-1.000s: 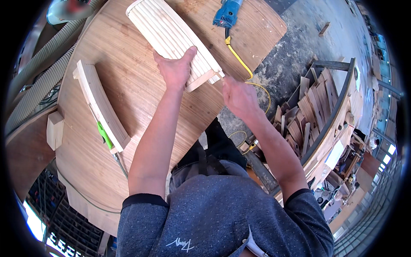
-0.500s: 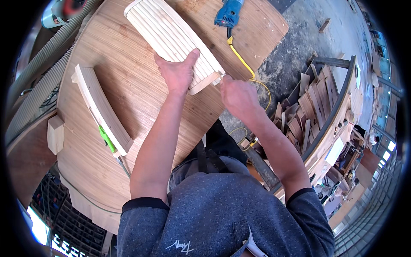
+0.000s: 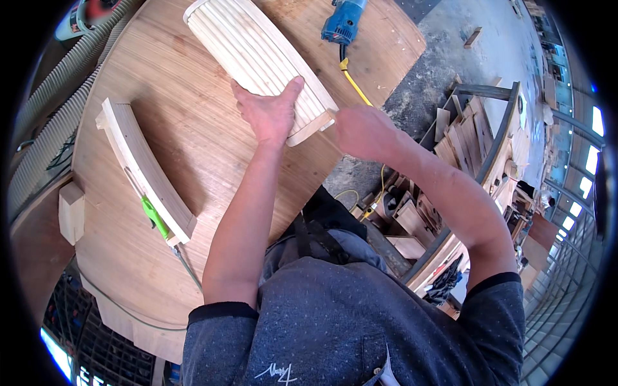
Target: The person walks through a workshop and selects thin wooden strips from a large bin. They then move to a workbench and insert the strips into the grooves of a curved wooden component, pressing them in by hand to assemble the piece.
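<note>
A pale curved wooden panel with lengthwise ribs (image 3: 251,48) lies at the far middle of the worktable. My left hand (image 3: 269,116) grips across its near end, thumb on top toward the right edge and fingers at the left side. My right hand (image 3: 365,132) is closed beside the panel's near right corner, its fingers curled inward. Whatever it holds is hidden behind the fingers. To the left stands a second curved wooden piece (image 3: 154,170), apart from both hands. A green-handled air blow gun (image 3: 153,215) lies against its near end.
The wooden worktable (image 3: 212,154) has a rounded left edge. A blue power tool (image 3: 341,22) with a yellow cord (image 3: 356,87) sits at the far right. Wood offcuts (image 3: 460,145) fill a bin on the right. Ribbed hoses (image 3: 61,96) run along the left; a wood block (image 3: 71,212) is nearby.
My right hand has turned at the panel's corner, and its elbow has swung out to the right. My left hand keeps its grip. The view has shifted slightly.
</note>
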A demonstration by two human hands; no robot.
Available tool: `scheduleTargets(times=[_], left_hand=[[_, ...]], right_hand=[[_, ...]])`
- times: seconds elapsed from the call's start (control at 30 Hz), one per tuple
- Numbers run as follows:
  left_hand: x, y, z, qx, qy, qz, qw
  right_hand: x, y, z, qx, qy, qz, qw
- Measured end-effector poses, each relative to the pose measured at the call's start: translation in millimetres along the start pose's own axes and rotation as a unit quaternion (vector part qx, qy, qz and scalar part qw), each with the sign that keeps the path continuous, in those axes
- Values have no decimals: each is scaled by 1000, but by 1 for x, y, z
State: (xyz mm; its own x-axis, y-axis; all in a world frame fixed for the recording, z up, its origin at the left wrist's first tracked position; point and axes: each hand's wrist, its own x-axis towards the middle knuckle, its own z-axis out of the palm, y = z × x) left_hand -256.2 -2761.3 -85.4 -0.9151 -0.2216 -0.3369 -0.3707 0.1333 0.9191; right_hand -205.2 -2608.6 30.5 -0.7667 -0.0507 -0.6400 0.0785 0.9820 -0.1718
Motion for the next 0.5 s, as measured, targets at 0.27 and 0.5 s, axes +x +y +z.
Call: scheduleTargets(times=[0.27, 0.5], left_hand=[[-5, 8, -6, 9, -11, -23, 1000], [-7, 19, -10, 49, -7, -40, 998]], right_hand=[[8, -7, -3, -21, 1, -10, 1000], [10, -8, -3, -30, -31, 10, 999]])
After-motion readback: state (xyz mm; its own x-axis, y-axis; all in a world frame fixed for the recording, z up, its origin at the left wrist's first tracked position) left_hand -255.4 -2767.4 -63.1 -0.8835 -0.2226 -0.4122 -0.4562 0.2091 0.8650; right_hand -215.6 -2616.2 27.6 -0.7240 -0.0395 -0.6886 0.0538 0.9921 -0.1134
